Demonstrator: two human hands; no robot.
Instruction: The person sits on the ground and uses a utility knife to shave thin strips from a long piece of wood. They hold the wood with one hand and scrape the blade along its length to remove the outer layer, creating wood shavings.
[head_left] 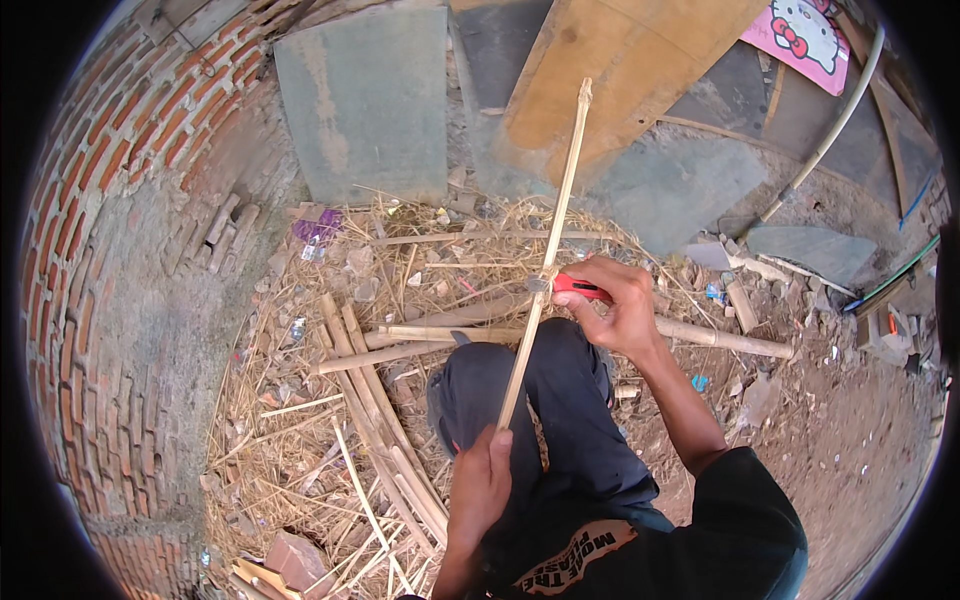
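A long, pale bamboo strip (566, 185) slants upward and away from my lap. My left hand (481, 478) is closed round its near end, by my left thigh. Higher up, my right hand (618, 300) grips a red-handled utility knife (582, 288). The knife's blade (541, 284) lies against the strip near its middle, where a small curl of shaving or a node shows. The strip passes over my knees in dark trousers (570, 400). Its far end reaches up in front of a brown board.
Split bamboo lengths (375, 420) lie to my left among straw-like shavings (290, 440). Bamboo poles (725, 338) cross the ground ahead. A brick wall (125, 300) stands at left. Grey panels (365, 105) and a brown board (610, 80) lean at the back; a pale pipe (830, 135) is at right.
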